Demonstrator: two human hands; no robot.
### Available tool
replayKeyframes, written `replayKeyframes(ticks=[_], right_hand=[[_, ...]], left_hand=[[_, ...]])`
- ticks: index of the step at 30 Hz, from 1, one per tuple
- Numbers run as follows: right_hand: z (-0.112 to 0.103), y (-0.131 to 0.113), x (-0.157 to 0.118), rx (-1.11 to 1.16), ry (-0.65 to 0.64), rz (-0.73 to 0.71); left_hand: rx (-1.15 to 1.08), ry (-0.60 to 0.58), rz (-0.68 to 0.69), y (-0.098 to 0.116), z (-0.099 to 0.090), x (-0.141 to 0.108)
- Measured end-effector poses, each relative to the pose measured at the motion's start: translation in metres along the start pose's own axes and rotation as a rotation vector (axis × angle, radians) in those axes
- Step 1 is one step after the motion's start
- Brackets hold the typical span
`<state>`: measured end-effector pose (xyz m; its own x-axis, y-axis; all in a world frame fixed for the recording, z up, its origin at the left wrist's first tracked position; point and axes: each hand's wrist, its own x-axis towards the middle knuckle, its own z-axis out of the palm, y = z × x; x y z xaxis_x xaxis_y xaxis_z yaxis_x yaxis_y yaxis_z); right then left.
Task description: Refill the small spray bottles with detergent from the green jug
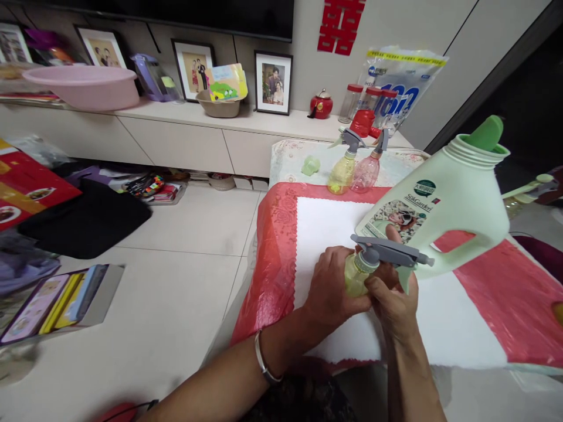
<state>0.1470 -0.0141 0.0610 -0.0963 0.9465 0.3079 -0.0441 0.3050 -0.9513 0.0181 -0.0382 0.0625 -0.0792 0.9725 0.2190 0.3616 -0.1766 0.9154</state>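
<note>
A small yellow spray bottle (354, 275) with a grey nozzle head tilts above the white cloth, its nozzle pointing right. My left hand (331, 280), with a silver bangle at the wrist, wraps round its body. My right hand (398, 302) is closed at the bottle's right side, just under the grey head, its fingers near the pale green trigger; its exact grip is partly hidden. Close behind stands a large pale green detergent jug (457, 199) with its neck uncapped and a green spout showing. Yellow (342, 174) and pink (367, 173) spray bottles stand farther back.
The table has a red plastic cover (277, 252) and a white cloth (323, 220). A green cap-like piece (310, 165) lies at the back. Behind are glass jars (350, 104), a plastic bag (404, 82) and a TV cabinet (185, 138). A box of books (103, 299) sits left.
</note>
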Motion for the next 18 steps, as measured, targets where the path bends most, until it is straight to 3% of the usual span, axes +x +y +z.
replayKeyframes(ticks=[12, 18], right_hand=[[0.002, -0.007, 0.003, 0.216, 0.013, 0.091], [0.009, -0.026, 0.011, 0.313, 0.007, -0.001]], left_hand=[[-0.016, 0.007, 0.019, 0.0, 0.0, -0.002], [-0.028, 0.006, 0.032, -0.004, 0.002, -0.001]])
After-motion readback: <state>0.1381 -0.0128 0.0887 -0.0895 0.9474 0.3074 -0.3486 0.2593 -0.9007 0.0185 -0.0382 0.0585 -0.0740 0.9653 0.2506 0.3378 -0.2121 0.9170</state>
